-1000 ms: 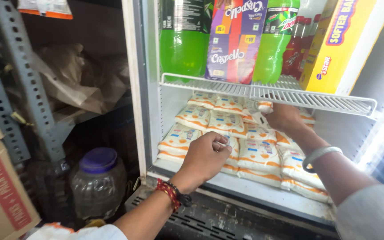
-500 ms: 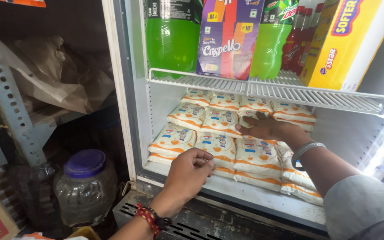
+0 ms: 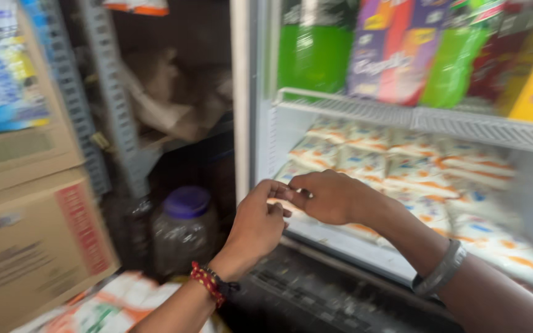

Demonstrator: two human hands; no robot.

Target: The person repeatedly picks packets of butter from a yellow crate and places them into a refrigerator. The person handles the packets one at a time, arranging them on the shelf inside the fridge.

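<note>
A: Where are the hands?

B: Both meet at the near left corner of the fridge's [image 3: 245,111] lower shelf [image 3: 340,237]. The left hand [image 3: 257,225] has its fingers curled, tips pinched toward the right hand [image 3: 325,197], which is loosely closed, thumb and forefinger together. The frame is blurred, so I cannot tell whether either hand holds anything.

A: And the pouches?

B: The white-and-orange pouches [image 3: 402,166] lie flat in rows on that shelf, just behind and to the right of the hands. The right hand sits over the nearest ones.

A: What else?

B: Green bottles [image 3: 316,55] and a purple pack [image 3: 380,52] stand on the wire rack [image 3: 464,123] above. Left of the fridge, a jar [image 3: 183,231] with a purple lid stands on the floor, cartons [image 3: 32,240] further left.
</note>
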